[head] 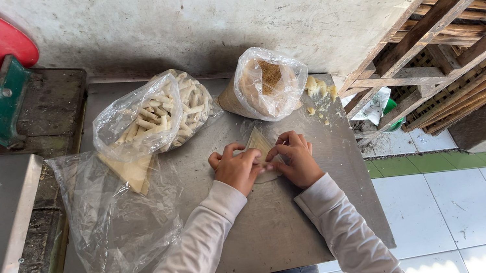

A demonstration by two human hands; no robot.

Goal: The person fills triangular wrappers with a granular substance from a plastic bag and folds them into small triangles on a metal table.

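Left hand (236, 169): I see it pinching the triangular pastry wrapper (259, 142).
Right hand (297, 159): I see it gripping the same wrapper.
Nearby: bag of rolled sticks (169, 109), bag of filling (266, 83).

wall (273, 0): grey plaster | floor (465, 204): white tiles | wooden slats (471, 6) right

Left hand (236, 169) and right hand (295, 159) close together, fingers curled (knuckles up), forearms converging
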